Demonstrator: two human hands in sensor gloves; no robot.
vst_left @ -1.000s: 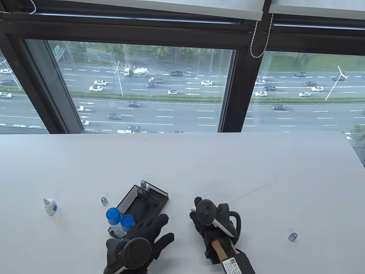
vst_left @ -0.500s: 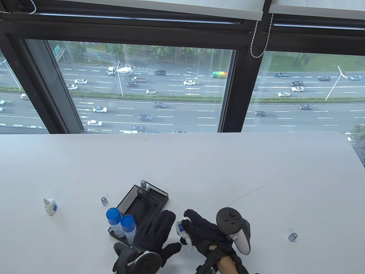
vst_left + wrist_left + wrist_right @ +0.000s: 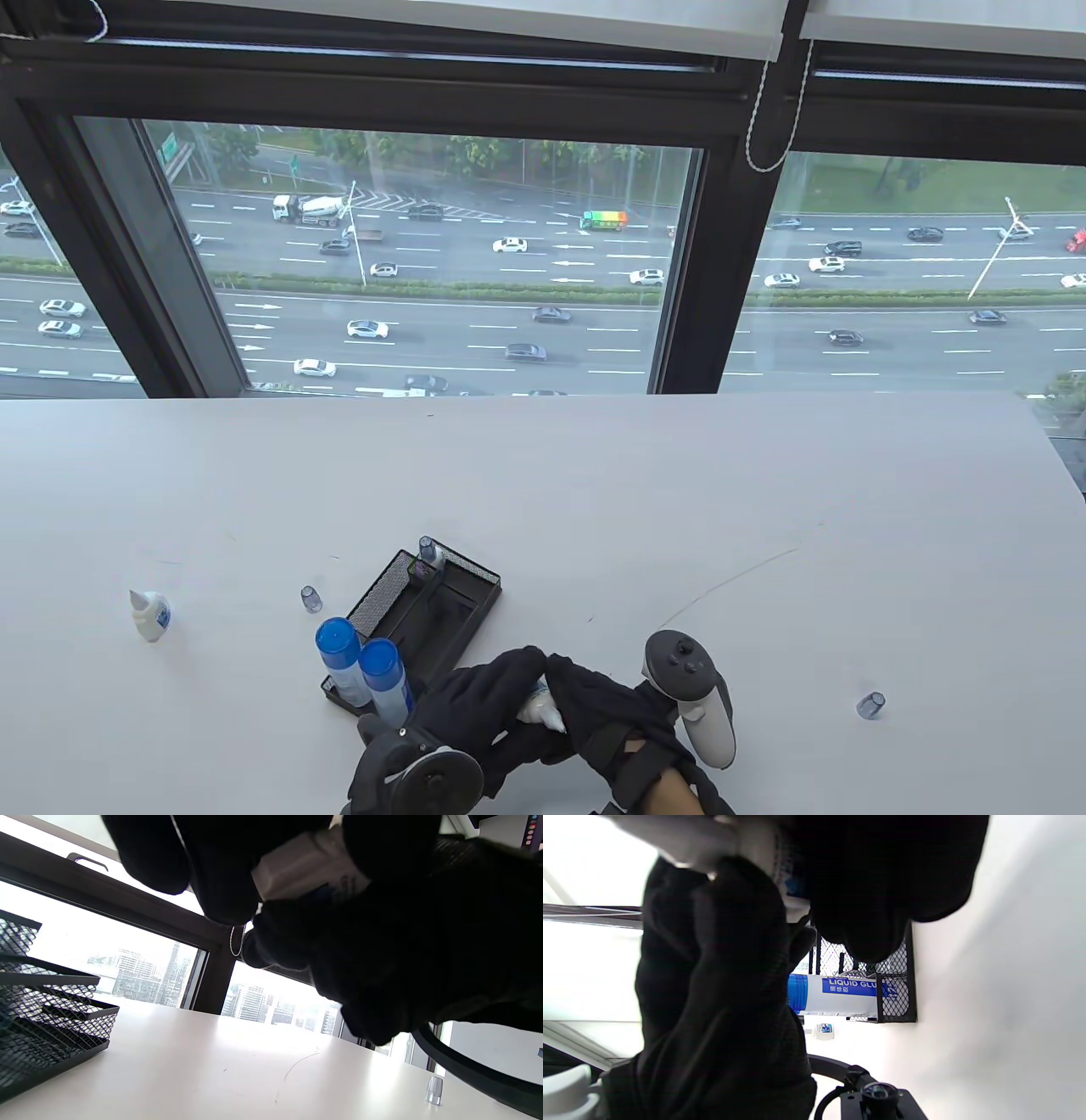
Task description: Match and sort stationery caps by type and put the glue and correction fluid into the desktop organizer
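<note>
Low in the table view my two hands meet round a small white correction fluid bottle (image 3: pixel 541 716). My right hand (image 3: pixel 594 692) grips its body, and my left hand (image 3: pixel 496 688) curls its fingers over the other end. The bottle (image 3: pixel 305 866) shows between dark gloved fingers in the left wrist view, and only as a white patch (image 3: pixel 712 840) in the right wrist view. The black mesh organizer (image 3: pixel 462 586) stands just left of the hands. It holds two blue-capped glue bottles (image 3: pixel 339 649) in front and a small capped bottle (image 3: pixel 430 552) at the back.
A second white bottle (image 3: pixel 150 613) stands uncapped far left on the table. One clear cap (image 3: pixel 311 598) sits left of the organizer, another clear cap (image 3: pixel 870 705) far to the right. The window frame runs along the table's far edge.
My right hand has turned over and brought the white bottle left and lower. My left hand has swung in from the organizer side and closed its fingers on the bottle.
</note>
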